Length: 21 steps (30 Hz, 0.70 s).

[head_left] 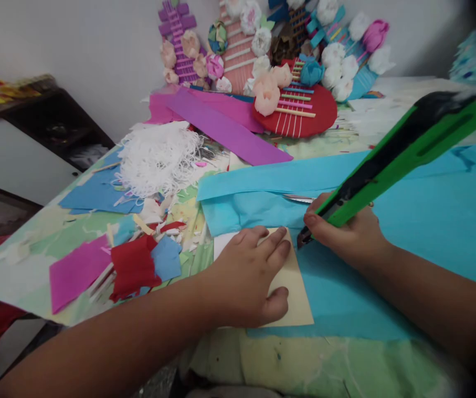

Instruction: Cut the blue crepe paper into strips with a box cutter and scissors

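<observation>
cutter (401,160) — tip indistinct, card (298,304) partly covered

Craft workspace: colourful paper scraps (133,264)

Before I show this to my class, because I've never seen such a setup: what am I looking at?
There is no machine here, just a person's two bare hands. The one picture comes from a camera worn on that person's head, looking forward and down. The left hand lies spread on a cream card. The right hand has a green cutter in its grip, tip down beside the card's edge. Blue paper spreads across the table. To the left lie white string and paper scraps; farther back are a purple strip and a red oval.
</observation>
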{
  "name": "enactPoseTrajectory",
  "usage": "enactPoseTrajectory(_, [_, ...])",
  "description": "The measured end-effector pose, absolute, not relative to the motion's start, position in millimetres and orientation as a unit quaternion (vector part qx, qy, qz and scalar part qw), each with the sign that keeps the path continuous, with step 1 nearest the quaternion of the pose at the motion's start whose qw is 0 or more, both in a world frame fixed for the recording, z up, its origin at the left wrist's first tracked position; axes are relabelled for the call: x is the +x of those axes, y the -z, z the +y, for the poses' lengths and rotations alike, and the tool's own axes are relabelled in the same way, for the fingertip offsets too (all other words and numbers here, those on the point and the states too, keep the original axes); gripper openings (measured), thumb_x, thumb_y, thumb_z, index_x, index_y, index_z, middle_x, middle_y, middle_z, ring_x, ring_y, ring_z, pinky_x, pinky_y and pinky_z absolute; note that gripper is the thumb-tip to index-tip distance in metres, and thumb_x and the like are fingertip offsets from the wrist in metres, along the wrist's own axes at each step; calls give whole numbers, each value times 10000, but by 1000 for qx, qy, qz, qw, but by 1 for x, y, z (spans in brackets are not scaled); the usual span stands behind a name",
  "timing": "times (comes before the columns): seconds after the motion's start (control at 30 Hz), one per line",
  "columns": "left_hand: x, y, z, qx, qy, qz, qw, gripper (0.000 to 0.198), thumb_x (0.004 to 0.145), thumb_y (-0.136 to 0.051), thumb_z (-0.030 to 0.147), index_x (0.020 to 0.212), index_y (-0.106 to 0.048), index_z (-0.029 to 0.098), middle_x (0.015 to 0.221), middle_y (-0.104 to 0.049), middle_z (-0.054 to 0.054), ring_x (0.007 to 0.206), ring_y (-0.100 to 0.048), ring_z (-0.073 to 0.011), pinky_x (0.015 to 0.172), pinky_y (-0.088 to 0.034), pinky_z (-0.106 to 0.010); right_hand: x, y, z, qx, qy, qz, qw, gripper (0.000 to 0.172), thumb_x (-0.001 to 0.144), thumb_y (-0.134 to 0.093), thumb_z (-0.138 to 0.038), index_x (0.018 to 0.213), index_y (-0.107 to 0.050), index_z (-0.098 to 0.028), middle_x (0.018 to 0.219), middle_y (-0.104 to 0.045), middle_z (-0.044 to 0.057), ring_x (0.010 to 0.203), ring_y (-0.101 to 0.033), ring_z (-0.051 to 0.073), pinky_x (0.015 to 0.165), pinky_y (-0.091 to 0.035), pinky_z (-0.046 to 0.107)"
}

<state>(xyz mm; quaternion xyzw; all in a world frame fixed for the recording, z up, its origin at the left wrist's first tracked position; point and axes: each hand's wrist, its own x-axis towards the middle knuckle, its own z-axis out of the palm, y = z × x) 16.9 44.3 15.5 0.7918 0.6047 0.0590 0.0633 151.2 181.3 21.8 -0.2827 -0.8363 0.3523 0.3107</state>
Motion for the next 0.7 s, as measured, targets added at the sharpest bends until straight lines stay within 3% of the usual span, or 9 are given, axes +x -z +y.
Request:
enactPoseTrajectory(0.2, [17, -15, 45, 790, -52, 607, 73, 668, 766, -440, 418, 1322, -370, 55, 1417, -304, -154, 1196, -338, -361, 962, -306, -531, 151, -19, 181, -262, -362, -851, 276, 293, 657, -561, -379, 488, -409, -194, 465, -468, -15, 459, -443, 110, 455, -361, 264])
enactPoseTrajectory(0.47, [17, -14, 45, 790, -70, 606, 60, 656, 755, -446, 415, 1299, -401, 52, 1377, -375, -147, 1183, -349, -362, 964, -312, -521, 153, -18, 180, -180, -311, -877, 318, 237, 667, -587, -327, 518, -437, -219, 503, -527, -23, 494, -513, 129, 520, -423, 287])
enactPoseTrajectory(0.7, [17, -14, 45, 789, -71, 607, 62, 654, 759, -440, 417, 1299, -398, 51, 1375, -376, -152, 1180, -357, -360, 954, -322, -527, 153, -18, 181, -162, -272, -891, 325, 244, 687, -582, -293, 517, -420, -226, 483, -504, -30, 472, -495, 118, 528, -412, 288])
